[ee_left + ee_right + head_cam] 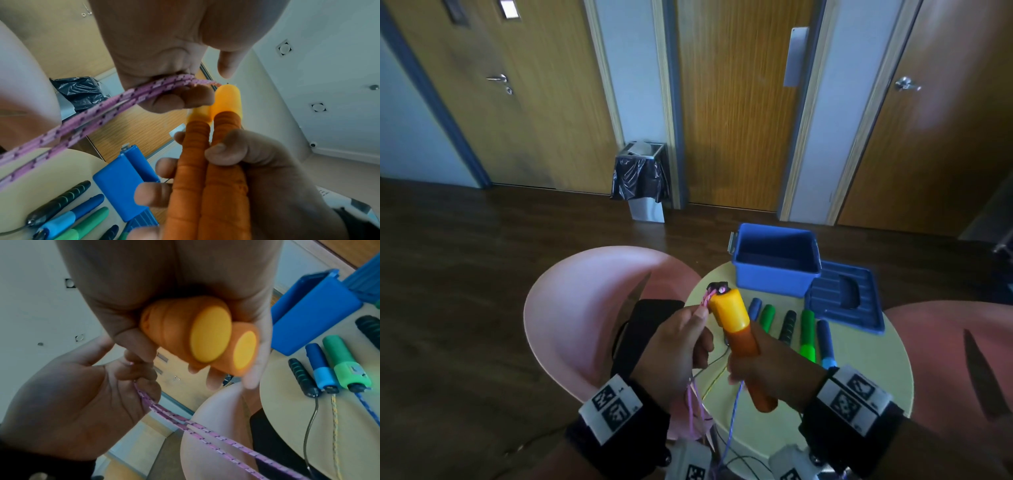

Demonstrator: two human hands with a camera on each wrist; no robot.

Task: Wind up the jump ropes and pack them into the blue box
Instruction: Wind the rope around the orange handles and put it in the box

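Note:
My right hand grips the two orange jump-rope handles side by side, tilted up above the table; their butt ends face the right wrist camera. My left hand pinches the doubled pink rope just below the handles' yellow tops, and both strands hang down past my left wrist. The blue box stands open and empty at the far side of the round table.
Several other rope handles, blue, green and black, lie in a row on the table, their cords trailing off the near edge. The blue lid lies right of the box. Pink chairs flank the table; a bin stands by the doors.

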